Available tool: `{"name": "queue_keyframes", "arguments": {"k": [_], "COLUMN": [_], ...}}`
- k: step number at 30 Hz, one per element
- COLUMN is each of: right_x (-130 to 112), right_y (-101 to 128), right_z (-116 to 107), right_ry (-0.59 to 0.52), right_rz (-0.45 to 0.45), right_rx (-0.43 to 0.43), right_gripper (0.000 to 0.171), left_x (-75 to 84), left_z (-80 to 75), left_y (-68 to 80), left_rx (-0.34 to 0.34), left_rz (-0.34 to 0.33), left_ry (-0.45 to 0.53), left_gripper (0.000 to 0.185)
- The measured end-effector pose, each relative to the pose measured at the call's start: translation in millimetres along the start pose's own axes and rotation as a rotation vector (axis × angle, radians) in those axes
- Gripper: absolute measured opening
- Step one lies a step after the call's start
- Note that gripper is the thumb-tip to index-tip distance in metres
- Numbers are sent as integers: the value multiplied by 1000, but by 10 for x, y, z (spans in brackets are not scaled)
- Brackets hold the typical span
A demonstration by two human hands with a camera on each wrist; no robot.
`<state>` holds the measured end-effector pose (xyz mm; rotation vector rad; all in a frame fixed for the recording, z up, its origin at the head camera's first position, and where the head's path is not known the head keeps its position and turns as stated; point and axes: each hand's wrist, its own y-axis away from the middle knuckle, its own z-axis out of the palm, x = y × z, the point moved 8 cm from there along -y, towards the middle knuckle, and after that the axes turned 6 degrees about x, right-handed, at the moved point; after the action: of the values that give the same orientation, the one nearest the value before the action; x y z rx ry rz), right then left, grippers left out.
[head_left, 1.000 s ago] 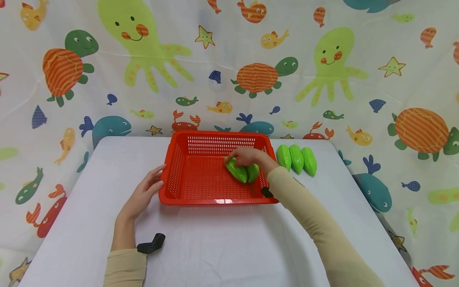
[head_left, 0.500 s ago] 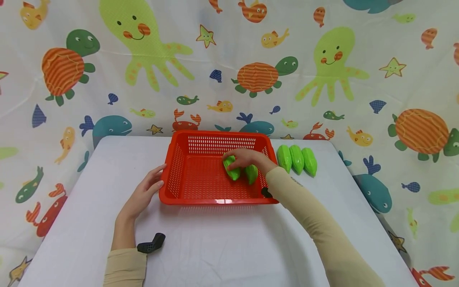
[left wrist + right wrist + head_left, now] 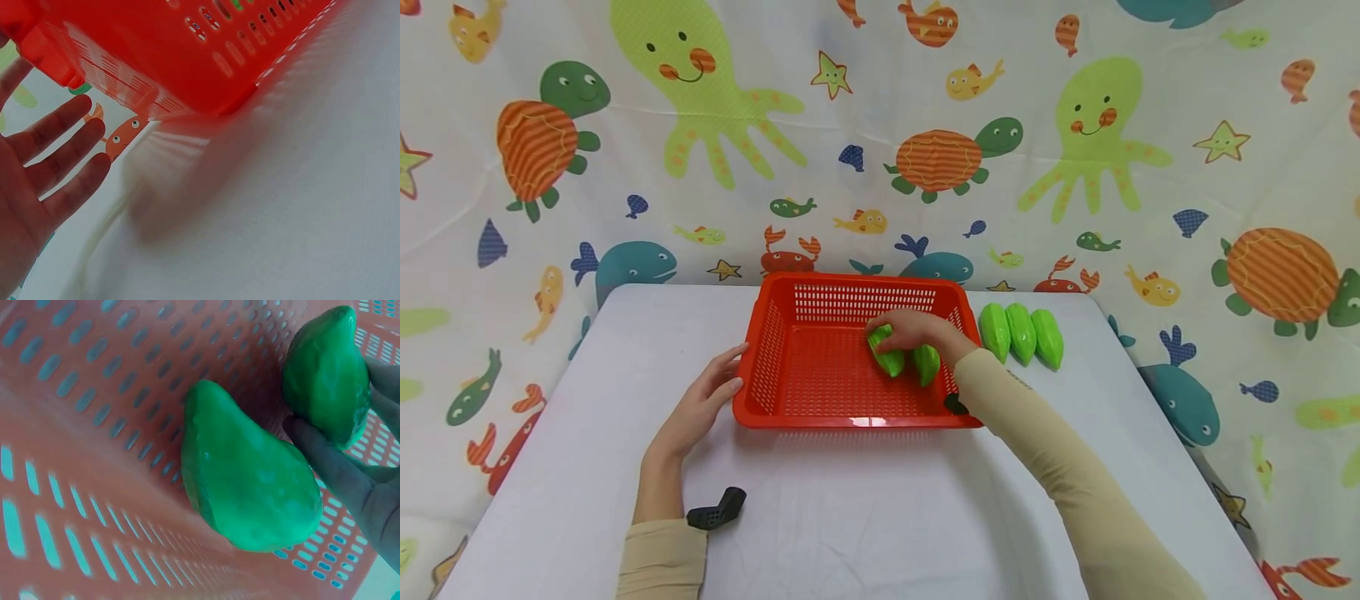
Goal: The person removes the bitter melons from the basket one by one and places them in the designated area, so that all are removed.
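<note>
A red plastic basket (image 3: pixel 827 375) with slotted walls stands on the white table. Inside it, at the right, my right hand (image 3: pixel 910 329) pinches a bright green ridged fruit (image 3: pixel 891 362) between thumb and fingers. A second green fruit (image 3: pixel 927 367) lies just to its right, partly covered by that hand in the head view; the right wrist view shows this second fruit (image 3: pixel 250 481) whole on the slotted floor. My left hand (image 3: pixel 703 400) is by the basket's left rim, fingers extended, fingertips at the rim; in the left wrist view the fingers (image 3: pixel 69 156) are spread and straight.
Right of the basket, three more green fruits (image 3: pixel 1021 333) lie side by side on the table (image 3: pixel 850 517). Behind the table hangs a curtain (image 3: pixel 865 108) printed with sea animals. A black wrist device (image 3: pixel 718 510) sticks out from the left sleeve.
My right hand has shifted the pinched fruit slightly left and back, so a gap now shows between it and the second fruit. The left hand and the basket have stayed put.
</note>
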<state>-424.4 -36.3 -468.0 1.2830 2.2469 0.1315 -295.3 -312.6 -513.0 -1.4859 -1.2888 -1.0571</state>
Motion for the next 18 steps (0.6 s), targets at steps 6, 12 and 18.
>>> {"name": "queue_keyframes", "arguments": {"k": [6, 12, 18], "right_x": [48, 63, 50], "right_y": [45, 83, 178], "right_z": [-98, -214, -385], "right_ry": [-89, -191, -318], "right_rz": [25, 46, 36], "right_rx": [42, 90, 165], "right_gripper": [48, 47, 44], "left_x": [5, -1, -1], "left_z": [3, 3, 1], "left_y": [6, 4, -6], "left_rx": [-1, -2, -4], "left_rz": [-5, -5, -3], "left_ry": [0, 2, 0], "left_gripper": [60, 60, 60]}}
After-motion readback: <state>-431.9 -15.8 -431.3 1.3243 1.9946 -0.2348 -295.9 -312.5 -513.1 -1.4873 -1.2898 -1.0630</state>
